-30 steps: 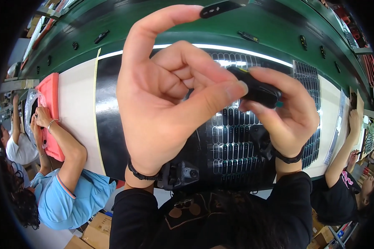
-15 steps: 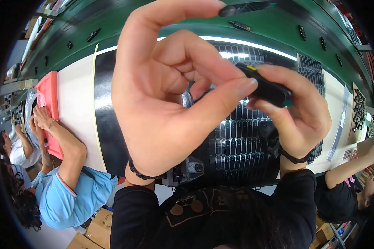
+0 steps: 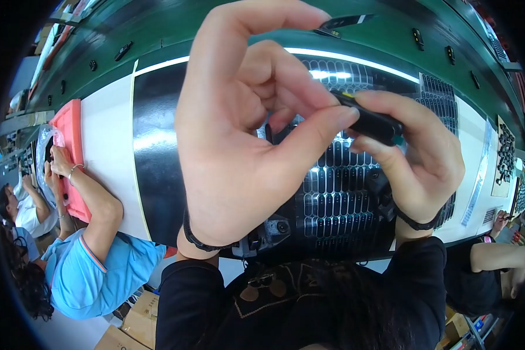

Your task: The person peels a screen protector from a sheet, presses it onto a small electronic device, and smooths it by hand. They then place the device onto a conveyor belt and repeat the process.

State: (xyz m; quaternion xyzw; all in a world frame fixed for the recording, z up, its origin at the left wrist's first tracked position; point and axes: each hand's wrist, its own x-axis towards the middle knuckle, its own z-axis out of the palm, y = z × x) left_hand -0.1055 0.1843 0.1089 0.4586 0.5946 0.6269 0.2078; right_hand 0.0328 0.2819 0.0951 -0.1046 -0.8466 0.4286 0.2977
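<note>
My right hand (image 3: 427, 157) grips a small black oblong device (image 3: 377, 123) with a yellow mark near its far end, thumb below and fingers above. My left hand (image 3: 239, 140) is bent over from the left. Its thumb and a finger pinch together at the device's left end. A thin dark oblong piece of film (image 3: 351, 22) sticks out from the tip of its raised forefinger. Beneath both hands lies a sheet of rounded oblong film pieces (image 3: 338, 213) in rows, partly hidden by them.
A green conveyor belt (image 3: 175, 35) carries several small black devices past the far table edge. Black clamps (image 3: 277, 228) sit by my wrists. A red tray (image 3: 76, 140) and a co-worker in blue (image 3: 99, 274) are left. Another film sheet (image 3: 438, 96) and small dark parts (image 3: 506, 151) lie right.
My left hand has shifted slightly right, and the film at its forefinger has tilted and moved down. Devices on the belt have slid left. The right hand still holds the device.
</note>
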